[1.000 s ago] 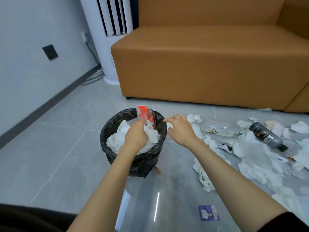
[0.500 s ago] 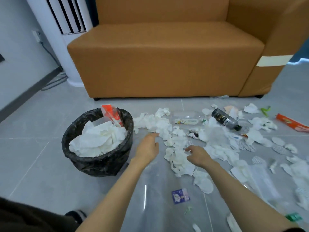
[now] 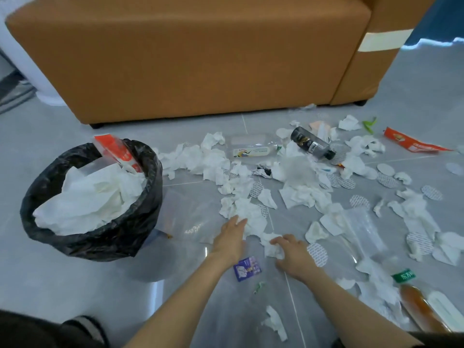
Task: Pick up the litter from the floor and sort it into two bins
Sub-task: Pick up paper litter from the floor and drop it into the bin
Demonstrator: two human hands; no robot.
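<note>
A black-lined bin (image 3: 135, 222) stands on the floor at the left, full of white tissue with a red packet (image 3: 114, 149) sticking out at its back rim. Crumpled white tissues (image 3: 198, 159) are strewn across the tiles to its right. My left hand (image 3: 229, 238) lies flat, fingers straight, touching the near edge of a tissue heap (image 3: 247, 210). My right hand (image 3: 292, 253) curls its fingers round a small crumpled tissue (image 3: 271, 243) on the floor. A small purple wrapper (image 3: 247, 268) lies between my wrists.
An orange sofa (image 3: 200, 59) blocks the back. On the floor lie a clear bottle (image 3: 253, 150), a dark bottle (image 3: 311, 143), a red wrapper (image 3: 411, 144), clear plastic bags (image 3: 364, 229), round white pads (image 3: 317, 253) and an amber-filled bottle (image 3: 416, 302) at the right. A second bin is not in view.
Both hands left the bin and came down to the floor litter. The view swung right and lower. My right hand now closes on a tissue; my left reaches the heap.
</note>
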